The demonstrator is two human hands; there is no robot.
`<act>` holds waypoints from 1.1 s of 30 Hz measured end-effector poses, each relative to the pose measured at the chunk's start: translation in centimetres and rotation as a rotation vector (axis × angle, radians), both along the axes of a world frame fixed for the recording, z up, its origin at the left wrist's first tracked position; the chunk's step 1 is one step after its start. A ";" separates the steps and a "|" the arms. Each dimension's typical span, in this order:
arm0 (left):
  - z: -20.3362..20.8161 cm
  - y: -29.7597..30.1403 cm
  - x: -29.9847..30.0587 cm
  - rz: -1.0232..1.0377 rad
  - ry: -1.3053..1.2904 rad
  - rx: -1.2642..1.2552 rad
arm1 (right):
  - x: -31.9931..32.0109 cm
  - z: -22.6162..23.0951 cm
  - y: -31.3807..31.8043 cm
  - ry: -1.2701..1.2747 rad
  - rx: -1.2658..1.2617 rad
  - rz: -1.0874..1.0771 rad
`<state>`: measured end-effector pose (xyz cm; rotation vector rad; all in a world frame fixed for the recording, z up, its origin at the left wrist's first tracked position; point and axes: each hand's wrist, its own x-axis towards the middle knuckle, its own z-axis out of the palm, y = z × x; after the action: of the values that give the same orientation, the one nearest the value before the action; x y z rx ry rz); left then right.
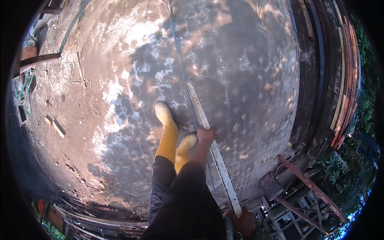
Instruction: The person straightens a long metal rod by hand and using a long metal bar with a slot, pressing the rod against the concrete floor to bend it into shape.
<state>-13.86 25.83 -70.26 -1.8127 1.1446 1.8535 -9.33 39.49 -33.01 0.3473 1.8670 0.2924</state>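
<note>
A long, narrow, white-stained plank (219, 160) slants from the middle of the view down to the lower right. My left hand (206, 135) is wrapped round it near the middle, at the end of a dark-sleeved arm. At the lower right, my right hand (244, 224) is closed on the plank's near end, partly in shadow. Its far end hangs over the ground beside a thin bluish line (176, 40), perhaps a pipe or hose. My yellow boots (168, 138) stand to the left of the plank.
Patchy, pale-stained ground (248, 100) spreads ahead. Stacked long boards (320, 80) line the right side. Reddish beams (308, 182) and frames lie at the lower right, timber (96, 220) at the lower left. Small wood offcuts (59, 129) and a green hose (27, 94) are on the left.
</note>
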 end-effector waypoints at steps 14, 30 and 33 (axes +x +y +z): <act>0.5 0.7 1.6 -0.059 -0.007 0.004 | 6.6 -4.8 6.8 0.129 -0.170 0.028; 1.0 -0.9 -0.6 0.029 0.022 0.083 | -0.7 0.4 1.3 0.112 -0.157 0.075; 1.7 -1.2 -2.5 0.095 0.078 0.054 | -1.8 1.3 3.7 0.223 -0.392 0.346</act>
<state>-16.41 24.66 -68.59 -1.8095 1.0404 2.0044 -11.13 43.15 -31.72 -0.2231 2.1488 0.1155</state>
